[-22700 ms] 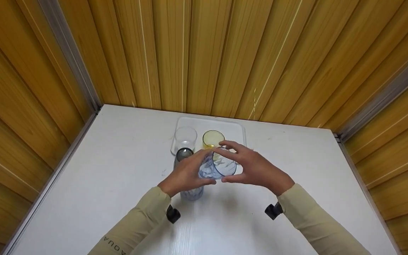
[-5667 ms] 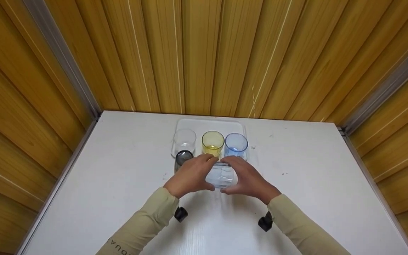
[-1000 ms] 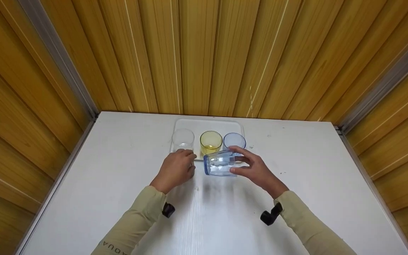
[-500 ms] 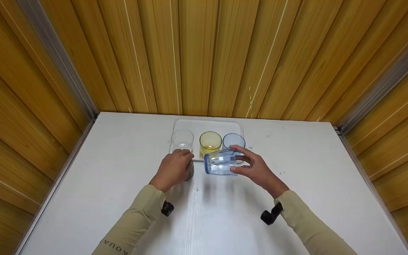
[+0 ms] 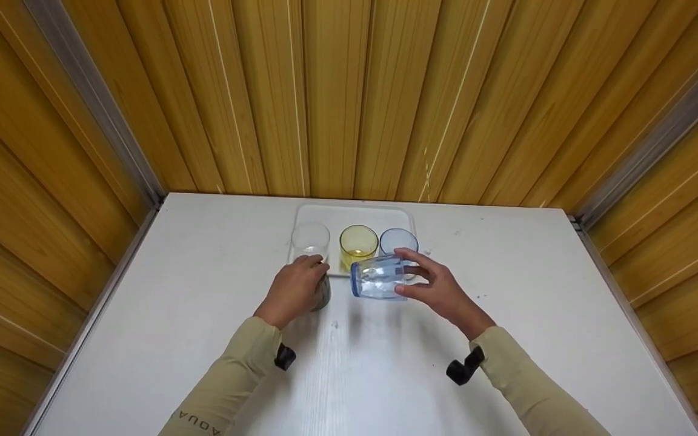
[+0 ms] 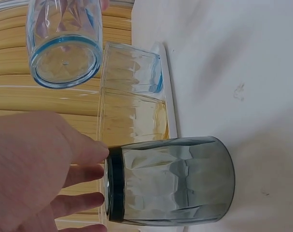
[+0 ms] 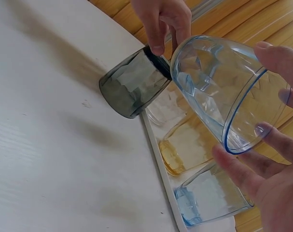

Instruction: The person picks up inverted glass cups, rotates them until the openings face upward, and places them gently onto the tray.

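Note:
My left hand (image 5: 293, 289) grips a smoky grey glass (image 6: 185, 181) by its dark, thick base. That glass is upside down in front of the tray; whether its rim touches the table I cannot tell. A pale blue faceted glass (image 5: 378, 278) lies sideways in the air, its base pointing left. My right hand (image 5: 440, 290) holds it by the rim end, thumb below and fingers above. Behind the hands, a clear glass (image 5: 311, 236), a yellow glass (image 5: 358, 245) and another blue glass (image 5: 398, 239) stand upright on a white tray (image 5: 355, 212).
A white table (image 5: 216, 242) carries everything. Wood-patterned panels (image 5: 331, 97) enclose it at the back and both sides. Small marks (image 5: 481, 296) dot the tabletop right of the tray.
Several seconds ago both hands were around one glass; now the left grips the grey glass, the right the blue one. Earlier, a blue glass joined the tray. The last second shows only slight left-hand shifting.

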Motion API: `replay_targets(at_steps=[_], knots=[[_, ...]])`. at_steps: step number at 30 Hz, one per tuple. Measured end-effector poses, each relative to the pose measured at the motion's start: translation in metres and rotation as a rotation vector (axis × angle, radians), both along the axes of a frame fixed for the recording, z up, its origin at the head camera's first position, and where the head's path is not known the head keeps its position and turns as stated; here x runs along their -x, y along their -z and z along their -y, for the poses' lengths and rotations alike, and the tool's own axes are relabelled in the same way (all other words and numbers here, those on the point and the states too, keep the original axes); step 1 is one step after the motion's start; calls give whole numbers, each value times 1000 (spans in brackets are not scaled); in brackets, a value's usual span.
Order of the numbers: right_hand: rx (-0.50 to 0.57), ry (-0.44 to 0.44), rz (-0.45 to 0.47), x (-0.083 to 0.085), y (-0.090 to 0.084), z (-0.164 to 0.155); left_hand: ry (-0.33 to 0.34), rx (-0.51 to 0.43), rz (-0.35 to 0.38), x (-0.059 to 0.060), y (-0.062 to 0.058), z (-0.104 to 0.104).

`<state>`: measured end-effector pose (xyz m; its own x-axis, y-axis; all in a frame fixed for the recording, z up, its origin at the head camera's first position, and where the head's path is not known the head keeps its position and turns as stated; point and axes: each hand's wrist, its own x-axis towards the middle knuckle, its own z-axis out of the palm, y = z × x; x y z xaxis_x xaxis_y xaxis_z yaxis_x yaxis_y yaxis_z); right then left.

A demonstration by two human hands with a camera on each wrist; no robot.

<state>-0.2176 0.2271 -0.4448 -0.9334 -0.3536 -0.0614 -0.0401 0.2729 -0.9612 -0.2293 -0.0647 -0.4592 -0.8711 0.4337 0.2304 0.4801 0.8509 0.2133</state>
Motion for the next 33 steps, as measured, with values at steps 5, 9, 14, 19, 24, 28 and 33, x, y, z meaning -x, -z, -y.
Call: replay_targets(at_steps=[5, 9, 14, 19, 24, 28, 33], knots=[[10, -1, -9, 0, -1, -1, -1, -7, 14, 1, 2, 0], [5, -4, -10, 0, -1, -1, -2, -12, 16, 1, 3, 1], [14, -4, -9, 0, -2, -3, -11, -13, 45, 1, 3, 0], [-14, 12, -3, 1, -5, -4, -22, 3, 83, 0, -1, -1], [-42, 34, -1, 2, -6, -5, -12, 4, 114, 0, -6, -2], [-39, 40, -5, 2, -6, -7, 2, -10, 132, 0, -9, -1], [-39, 51, -18, 2, -7, -7, 33, -10, 120, 1, -11, 0]])
